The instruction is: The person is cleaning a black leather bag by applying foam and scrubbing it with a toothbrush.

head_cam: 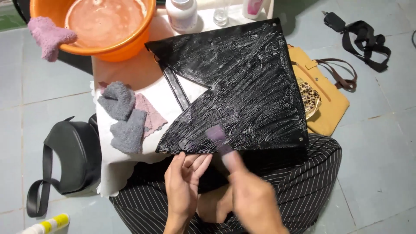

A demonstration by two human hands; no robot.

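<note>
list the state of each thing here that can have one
black bag: flat on the table, smeared with white suds
orange basin: holds cloudy water
grey cloth: crumpled beside the bag
left hand: open, fingers at the bag's edge
right hand: blurred, gripping a small purple thing

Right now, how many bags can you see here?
3: a soapy black bag on the table, a mustard bag right of it, a black bag on the floor left.

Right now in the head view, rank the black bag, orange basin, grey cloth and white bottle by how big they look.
1. black bag
2. orange basin, partly cropped
3. grey cloth
4. white bottle, cropped too
</note>
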